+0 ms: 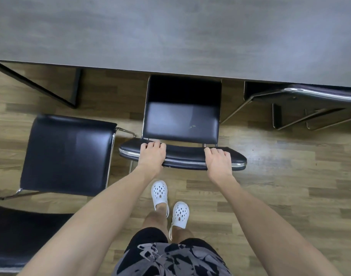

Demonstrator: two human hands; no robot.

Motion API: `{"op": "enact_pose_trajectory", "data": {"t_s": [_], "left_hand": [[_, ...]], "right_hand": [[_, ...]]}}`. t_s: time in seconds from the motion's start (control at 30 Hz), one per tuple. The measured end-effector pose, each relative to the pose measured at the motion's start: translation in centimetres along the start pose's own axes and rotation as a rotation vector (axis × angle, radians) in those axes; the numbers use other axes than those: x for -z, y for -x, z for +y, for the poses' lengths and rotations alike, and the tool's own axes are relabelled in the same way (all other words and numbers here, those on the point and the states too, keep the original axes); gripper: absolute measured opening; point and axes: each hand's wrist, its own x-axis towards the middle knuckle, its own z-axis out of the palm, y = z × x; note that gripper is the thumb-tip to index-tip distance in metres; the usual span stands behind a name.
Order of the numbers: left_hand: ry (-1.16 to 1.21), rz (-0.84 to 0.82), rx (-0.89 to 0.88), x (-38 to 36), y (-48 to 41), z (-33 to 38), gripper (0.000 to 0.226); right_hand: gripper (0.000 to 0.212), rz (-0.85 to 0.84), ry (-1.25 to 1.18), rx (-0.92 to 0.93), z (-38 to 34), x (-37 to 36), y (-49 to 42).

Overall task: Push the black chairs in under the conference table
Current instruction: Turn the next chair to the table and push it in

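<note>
A black padded chair (181,120) with a chrome frame stands in front of me, the front of its seat under the edge of the grey conference table (170,36). My left hand (152,155) grips the left part of its backrest top (182,155), fingers curled over the far side. My right hand (218,161) grips the right part the same way. A second black chair (67,154) stands to the left, fully out from the table. A third black chair (302,94) sits at the right, its seat mostly under the tabletop.
Part of another black seat (21,236) fills the lower left corner. A black table leg (71,90) angles down at the left. My feet in white clogs (170,204) stand on the wood-look floor (290,186) just behind the chair.
</note>
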Motion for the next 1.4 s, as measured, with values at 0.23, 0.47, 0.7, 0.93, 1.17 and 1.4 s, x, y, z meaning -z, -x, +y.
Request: {"op": "enact_pose_trajectory", "data": {"t_s": [0.23,0.47,0.7,0.93,1.17,1.4], "left_hand": [[0.011,-0.023,-0.001,2.0,-2.9,-0.6,0.054],[0.013,-0.026,-0.003,3.4,-5.1,-0.9,0.054],[0.021,0.007,0.002,4.4,-6.6,-1.1,0.055],[0.006,0.032,0.001,5.6,-9.1,-1.1,0.075],[-0.006,0.055,0.018,6.7,-11.9,-1.2,0.081],[0.08,0.183,0.077,7.6,-13.5,-1.0,0.125]], "right_hand": [[0.056,0.004,0.004,-0.026,0.7,1.6,-2.9],[0.058,-0.016,0.011,-0.046,1.3,2.9,-5.0],[0.066,0.0,0.004,-0.044,2.0,3.6,-6.7],[0.097,0.033,0.019,-0.073,3.0,4.9,-9.0],[0.107,0.133,-0.029,-0.111,4.1,6.0,-11.3],[0.108,0.256,-0.072,-0.091,5.0,6.7,-13.4]]}}
